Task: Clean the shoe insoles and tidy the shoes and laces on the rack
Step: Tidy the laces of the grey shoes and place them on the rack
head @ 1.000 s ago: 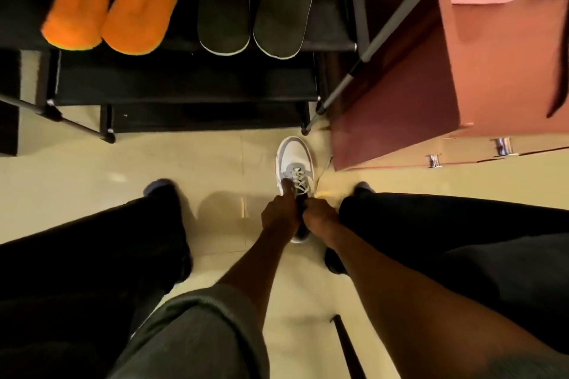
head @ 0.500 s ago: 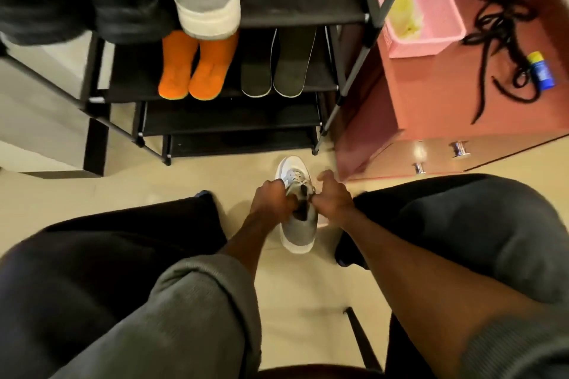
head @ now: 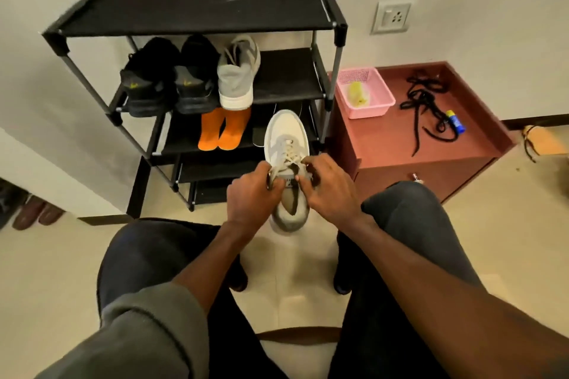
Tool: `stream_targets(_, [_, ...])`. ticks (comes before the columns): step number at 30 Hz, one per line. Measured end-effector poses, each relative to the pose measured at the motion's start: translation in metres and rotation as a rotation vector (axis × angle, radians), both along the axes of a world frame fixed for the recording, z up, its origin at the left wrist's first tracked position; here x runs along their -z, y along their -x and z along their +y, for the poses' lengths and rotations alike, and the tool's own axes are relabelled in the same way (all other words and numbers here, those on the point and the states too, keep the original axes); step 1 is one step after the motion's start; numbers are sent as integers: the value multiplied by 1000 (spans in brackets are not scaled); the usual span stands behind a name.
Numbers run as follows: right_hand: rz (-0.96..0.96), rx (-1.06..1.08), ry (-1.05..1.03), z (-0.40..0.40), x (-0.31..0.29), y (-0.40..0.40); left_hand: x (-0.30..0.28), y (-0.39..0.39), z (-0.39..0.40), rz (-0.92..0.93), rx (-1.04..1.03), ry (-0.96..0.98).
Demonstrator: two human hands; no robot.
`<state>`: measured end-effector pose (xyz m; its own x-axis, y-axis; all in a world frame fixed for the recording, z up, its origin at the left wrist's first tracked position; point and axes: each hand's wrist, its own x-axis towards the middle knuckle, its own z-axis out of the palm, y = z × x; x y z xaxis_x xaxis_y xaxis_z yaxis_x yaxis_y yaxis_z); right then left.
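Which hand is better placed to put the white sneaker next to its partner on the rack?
Probably the right hand: the free spot beside the grey sneaker lies on the rack's right side. Both hands grip the white sneaker now.

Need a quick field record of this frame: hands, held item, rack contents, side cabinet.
left hand: grips grey-white sneaker at its collar
right hand: grips the same sneaker's other side
sneaker state: lifted in front of the shoe rack, toe pointing at it
rack shelf two: black shoes, matching grey sneaker
rack shelf three: orange insoles
cabinet: pink basket, black laces, blue tube
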<state>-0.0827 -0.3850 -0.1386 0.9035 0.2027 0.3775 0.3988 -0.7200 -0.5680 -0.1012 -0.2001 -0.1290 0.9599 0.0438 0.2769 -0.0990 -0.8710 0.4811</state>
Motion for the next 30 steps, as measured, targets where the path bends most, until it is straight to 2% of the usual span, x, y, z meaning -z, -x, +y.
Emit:
stream_targets(5, [-177,-33,-79,0,-35,-18,-33,-10,-2,-179,-84,-1])
stream_targets(11, [-182,62,-215,15,-47,-75,-41,-72,3,-284,-77,89])
stream_targets(15, [-186,110,-364,25,-25,-99,-18,-109,8,-354,-55,156])
stream_targets(19, [-153,146,-381,28,-11,-122,-2,-139,6,-337,-79,235])
stream_targets(23, [-177,157,-385,26,-16,-144,0,-152,1,-325,-6,324])
stream_targets(27, [-163,180,-432,29,-17,-149,-8,-156,13,-285,73,296])
stream_targets(30, [-134,172,-474,29,-18,-149,-13,-159,24,-390,-9,246])
